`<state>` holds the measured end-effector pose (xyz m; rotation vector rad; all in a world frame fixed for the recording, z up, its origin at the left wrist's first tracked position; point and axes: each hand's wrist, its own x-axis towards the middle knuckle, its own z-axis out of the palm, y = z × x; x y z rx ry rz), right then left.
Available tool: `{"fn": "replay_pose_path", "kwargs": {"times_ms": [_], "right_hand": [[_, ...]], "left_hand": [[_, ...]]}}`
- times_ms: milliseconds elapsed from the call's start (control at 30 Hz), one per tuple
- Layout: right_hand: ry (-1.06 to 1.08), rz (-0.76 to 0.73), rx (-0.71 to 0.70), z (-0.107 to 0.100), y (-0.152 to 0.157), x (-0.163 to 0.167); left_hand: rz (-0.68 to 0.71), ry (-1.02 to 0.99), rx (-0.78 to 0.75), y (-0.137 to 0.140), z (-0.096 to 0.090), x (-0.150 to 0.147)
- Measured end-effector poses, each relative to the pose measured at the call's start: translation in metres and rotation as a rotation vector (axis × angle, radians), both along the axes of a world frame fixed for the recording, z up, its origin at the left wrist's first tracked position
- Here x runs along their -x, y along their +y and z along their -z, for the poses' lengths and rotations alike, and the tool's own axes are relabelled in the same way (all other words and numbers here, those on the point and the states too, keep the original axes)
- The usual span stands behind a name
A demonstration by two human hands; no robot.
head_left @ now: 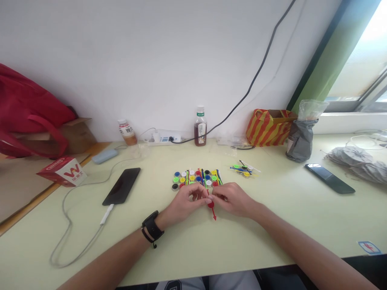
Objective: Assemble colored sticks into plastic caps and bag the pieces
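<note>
My left hand [191, 201] and my right hand [231, 199] meet over the table, fingers pinched together on a small red arrow-shaped plastic piece [212, 210]. The piece has a round middle, and its pointed tip aims toward me. Just beyond my fingers lie rows of small round discs [182, 179] in blue, green, white, yellow, red and black. Coloured plastic arrows [202, 176] lie among the rows. My fingers hide part of the nearest row and the upper part of the red piece. To the right is a loose pile of coloured arrows and discs [243, 169].
A black phone [121, 186] with a white cable lies left; another phone [329, 178] lies right. By the wall stand a tea bottle [200, 129], a power strip [166, 137], another bottle [127, 133] and a striped bag [266, 128]. A red-white box [62, 171] sits far left.
</note>
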<state>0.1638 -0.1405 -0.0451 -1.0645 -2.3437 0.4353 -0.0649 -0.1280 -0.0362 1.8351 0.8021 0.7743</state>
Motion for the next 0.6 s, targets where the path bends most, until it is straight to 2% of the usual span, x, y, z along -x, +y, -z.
{"fn": "replay_pose_path", "kwargs": {"times_ms": [600], "right_hand": [[0.153, -0.159, 0.369, -0.011, -0.003, 0.006]], "left_hand": [[0.013, -0.097, -0.015, 0.000, -0.001, 0.000]]}}
